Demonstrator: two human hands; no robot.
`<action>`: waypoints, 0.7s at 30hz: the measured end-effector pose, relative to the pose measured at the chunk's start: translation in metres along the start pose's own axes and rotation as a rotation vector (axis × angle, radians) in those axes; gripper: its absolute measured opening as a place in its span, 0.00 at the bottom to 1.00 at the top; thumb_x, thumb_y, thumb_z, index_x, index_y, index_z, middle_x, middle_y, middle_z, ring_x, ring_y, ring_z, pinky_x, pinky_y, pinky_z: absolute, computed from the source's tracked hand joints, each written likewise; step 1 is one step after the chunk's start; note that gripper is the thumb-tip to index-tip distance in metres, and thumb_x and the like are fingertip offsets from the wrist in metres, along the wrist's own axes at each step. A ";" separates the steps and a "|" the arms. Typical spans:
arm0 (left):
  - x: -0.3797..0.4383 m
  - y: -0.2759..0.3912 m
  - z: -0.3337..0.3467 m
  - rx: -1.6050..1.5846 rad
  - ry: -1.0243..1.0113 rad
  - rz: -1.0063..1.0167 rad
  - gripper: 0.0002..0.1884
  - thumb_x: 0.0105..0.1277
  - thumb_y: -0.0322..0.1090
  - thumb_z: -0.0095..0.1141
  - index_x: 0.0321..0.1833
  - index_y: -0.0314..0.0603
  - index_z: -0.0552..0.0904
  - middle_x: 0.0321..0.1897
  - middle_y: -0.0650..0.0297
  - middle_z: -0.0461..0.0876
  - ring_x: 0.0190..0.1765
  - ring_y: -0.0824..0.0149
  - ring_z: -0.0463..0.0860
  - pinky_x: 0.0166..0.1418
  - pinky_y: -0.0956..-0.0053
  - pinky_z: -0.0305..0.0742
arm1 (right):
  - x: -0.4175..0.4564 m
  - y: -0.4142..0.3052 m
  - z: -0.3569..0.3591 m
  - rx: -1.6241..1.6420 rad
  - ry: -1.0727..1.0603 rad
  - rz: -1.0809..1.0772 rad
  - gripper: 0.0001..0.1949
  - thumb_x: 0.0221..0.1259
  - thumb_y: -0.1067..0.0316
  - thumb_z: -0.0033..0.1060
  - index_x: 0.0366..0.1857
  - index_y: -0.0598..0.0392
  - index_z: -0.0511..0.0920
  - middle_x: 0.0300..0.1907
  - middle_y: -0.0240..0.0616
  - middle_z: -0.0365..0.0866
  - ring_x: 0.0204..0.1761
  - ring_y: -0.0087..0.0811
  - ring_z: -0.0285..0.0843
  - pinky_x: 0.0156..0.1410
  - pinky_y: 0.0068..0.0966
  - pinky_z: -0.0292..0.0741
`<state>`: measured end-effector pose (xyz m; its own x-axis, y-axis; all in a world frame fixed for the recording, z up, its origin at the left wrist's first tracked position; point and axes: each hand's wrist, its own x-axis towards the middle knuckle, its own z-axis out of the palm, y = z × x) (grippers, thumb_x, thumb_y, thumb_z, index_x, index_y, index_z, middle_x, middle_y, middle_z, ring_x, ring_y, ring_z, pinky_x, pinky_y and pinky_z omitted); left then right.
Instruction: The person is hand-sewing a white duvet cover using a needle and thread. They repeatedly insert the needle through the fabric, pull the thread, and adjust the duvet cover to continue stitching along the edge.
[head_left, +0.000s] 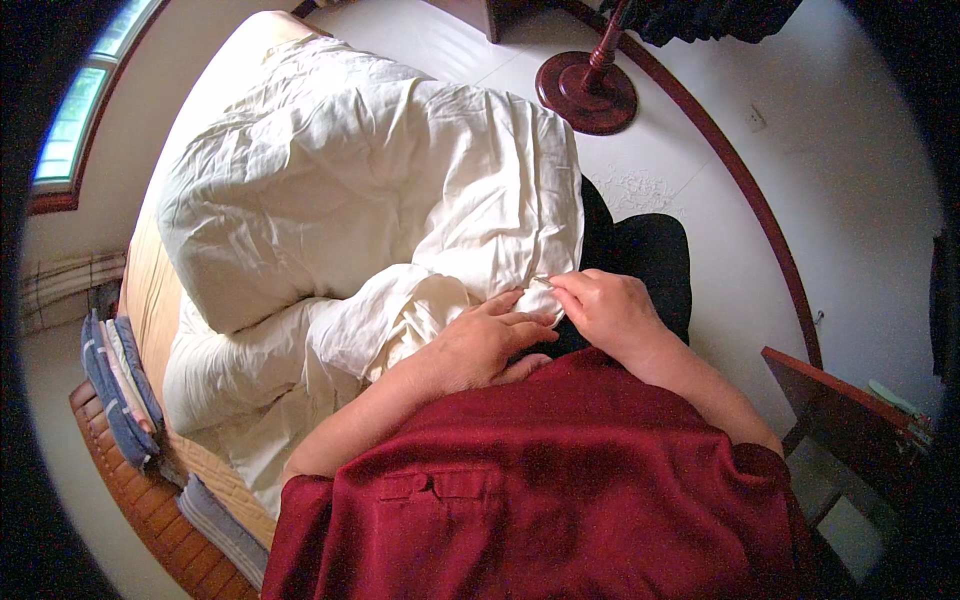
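Observation:
A large cream-white quilt or quilt cover (360, 172) lies bunched in front of me and over my lap. My left hand (491, 341) rests on its near edge, fingers spread and extended over the cloth, the thumb apart near my shirt. Just to the right, my right hand (611, 304) pinches a thin metal tool (541, 281) between thumb and fingertips. The tool's tip meets the cloth close to my left fingertips; whether it is a needle or tweezers cannot be told. A crumpled fold of fabric (427, 300) lies left of my left hand.
The quilt spreads over a bed with a wooden edge (146, 300). Folded blue-grey cloths (120, 390) lie by the brown slatted headboard (127, 480). A round dark-red stand base (586, 91) is on the pale floor. At right stands a dark wooden table (832, 405).

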<state>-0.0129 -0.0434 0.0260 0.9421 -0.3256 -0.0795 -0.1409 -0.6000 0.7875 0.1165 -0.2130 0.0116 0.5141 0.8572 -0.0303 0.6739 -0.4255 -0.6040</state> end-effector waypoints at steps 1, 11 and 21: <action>0.000 0.000 0.000 -0.004 0.001 -0.003 0.17 0.65 0.45 0.51 0.52 0.45 0.78 0.57 0.60 0.76 0.64 0.43 0.67 0.71 0.56 0.59 | 0.001 0.000 0.000 -0.006 0.001 -0.002 0.08 0.60 0.60 0.55 0.34 0.51 0.80 0.27 0.44 0.80 0.29 0.46 0.81 0.34 0.40 0.77; -0.001 -0.002 0.000 -0.016 -0.001 -0.001 0.17 0.65 0.45 0.51 0.53 0.45 0.78 0.57 0.61 0.76 0.64 0.44 0.66 0.70 0.56 0.59 | 0.003 0.000 0.000 -0.043 -0.007 -0.004 0.08 0.59 0.61 0.55 0.33 0.51 0.79 0.27 0.44 0.80 0.29 0.45 0.80 0.34 0.39 0.77; -0.003 0.008 -0.009 -0.366 0.380 -0.409 0.11 0.59 0.29 0.59 0.44 0.38 0.78 0.45 0.55 0.81 0.52 0.50 0.77 0.58 0.60 0.71 | 0.006 0.014 0.011 0.202 0.091 -0.104 0.08 0.59 0.62 0.59 0.38 0.52 0.78 0.31 0.43 0.81 0.31 0.42 0.81 0.37 0.34 0.78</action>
<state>-0.0146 -0.0408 0.0383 0.9490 0.1955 -0.2475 0.2995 -0.3123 0.9015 0.1228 -0.2103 -0.0059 0.4999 0.8595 0.1067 0.6102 -0.2620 -0.7477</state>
